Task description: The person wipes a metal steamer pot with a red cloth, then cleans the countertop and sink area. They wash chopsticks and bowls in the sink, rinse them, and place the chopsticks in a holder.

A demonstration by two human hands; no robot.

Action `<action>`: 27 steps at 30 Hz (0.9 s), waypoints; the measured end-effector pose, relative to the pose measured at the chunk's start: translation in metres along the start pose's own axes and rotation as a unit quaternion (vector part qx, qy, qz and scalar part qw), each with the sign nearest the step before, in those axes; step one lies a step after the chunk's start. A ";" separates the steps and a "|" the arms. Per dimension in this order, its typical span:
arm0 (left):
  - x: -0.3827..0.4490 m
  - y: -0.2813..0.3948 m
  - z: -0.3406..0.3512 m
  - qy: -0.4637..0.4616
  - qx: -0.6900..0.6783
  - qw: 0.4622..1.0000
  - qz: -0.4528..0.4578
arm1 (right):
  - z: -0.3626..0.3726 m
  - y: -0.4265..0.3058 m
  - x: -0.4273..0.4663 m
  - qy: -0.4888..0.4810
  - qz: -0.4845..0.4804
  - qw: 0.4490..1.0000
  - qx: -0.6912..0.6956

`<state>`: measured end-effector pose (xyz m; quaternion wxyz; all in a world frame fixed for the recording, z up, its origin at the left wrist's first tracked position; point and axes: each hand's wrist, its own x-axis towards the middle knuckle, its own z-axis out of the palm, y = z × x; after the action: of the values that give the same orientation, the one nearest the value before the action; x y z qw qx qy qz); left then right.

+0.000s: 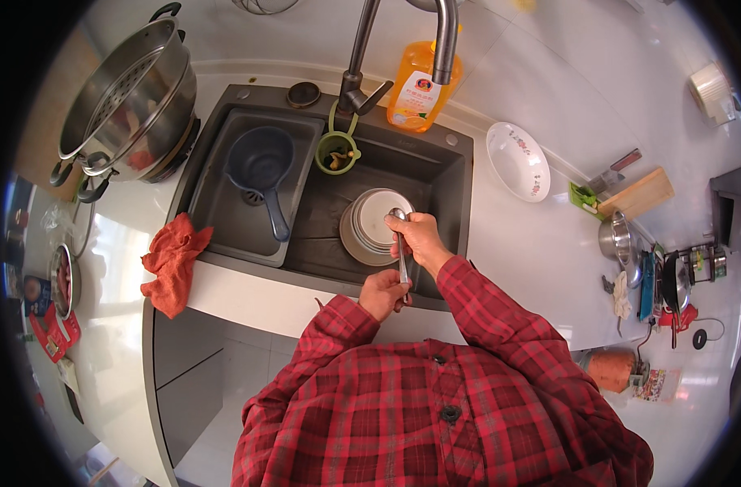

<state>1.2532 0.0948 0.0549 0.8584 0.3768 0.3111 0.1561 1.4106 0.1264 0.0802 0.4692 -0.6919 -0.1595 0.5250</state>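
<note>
A metal spoon (402, 259) is held between my two hands, above the near edge of the right sink basin (321, 228). My right hand (422, 237) grips it just below the bowl, which points away from me. Lower down, my left hand (382, 294) has its fingers closed around the handle's end. Beneath the spoon's bowl, a stack of white bowls or dishes (376, 219) stands in the basin, partly hidden by my right hand. A blue plastic dipper (260, 158) rests in the left basin, its handle towards me.
A grey faucet (355, 91) arches over the sink beside an orange detergent bottle (414, 97). A green strainer cup (337, 152) holding scraps hangs near the divider. An orange cloth (174, 262) drapes over the left counter edge. Right stands a floral white bowl (516, 161); left, a steel steamer pot (133, 109).
</note>
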 end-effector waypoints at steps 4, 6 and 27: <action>0.013 -0.004 -0.001 0.046 0.055 0.997 0.006 | 0.009 0.007 0.011 0.067 0.013 0.997 0.038; 0.019 -0.004 -0.001 0.065 0.102 0.992 0.039 | 0.011 0.009 0.016 0.060 0.037 0.995 0.076; 0.019 0.000 -0.076 0.222 0.688 0.675 0.150 | 0.000 0.033 0.126 -0.046 0.120 0.886 -0.446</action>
<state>1.2179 0.1462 0.0066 0.2278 0.8565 0.4514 0.1033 1.4514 0.1997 -0.0190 0.0365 -0.8172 -0.3136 0.4822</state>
